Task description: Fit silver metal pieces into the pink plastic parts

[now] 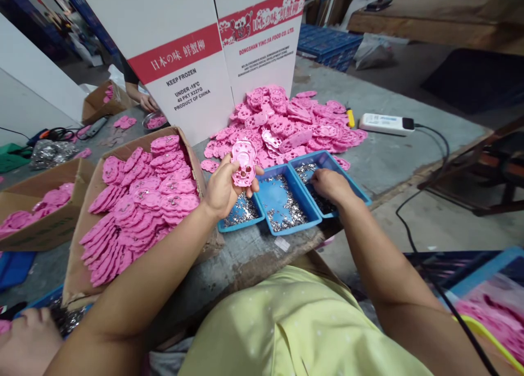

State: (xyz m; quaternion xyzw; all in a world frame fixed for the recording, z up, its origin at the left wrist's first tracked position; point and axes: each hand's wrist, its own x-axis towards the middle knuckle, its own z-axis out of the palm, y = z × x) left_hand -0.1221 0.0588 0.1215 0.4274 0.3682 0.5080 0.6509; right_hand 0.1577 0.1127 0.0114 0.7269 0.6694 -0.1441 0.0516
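Note:
My left hand grips a pink plastic casing, its recessed side with round holes facing up. It is held above the left blue tray, which contains small shiny metal pieces. My right hand reaches into the right blue tray, fingertips down among more small metal parts. Those fingertips are partly hidden, and any piece between them is too small to make out. Between these two sits the middle blue tray, with metal bits scattered on its bottom. Behind the trays rises a loose heap of pink casings.
A cardboard box packed with stacked pink casings stands at my left. White carton panels stand upright behind it. A white power strip with a black cable lies right. Other people's hands show at far left and behind the carton.

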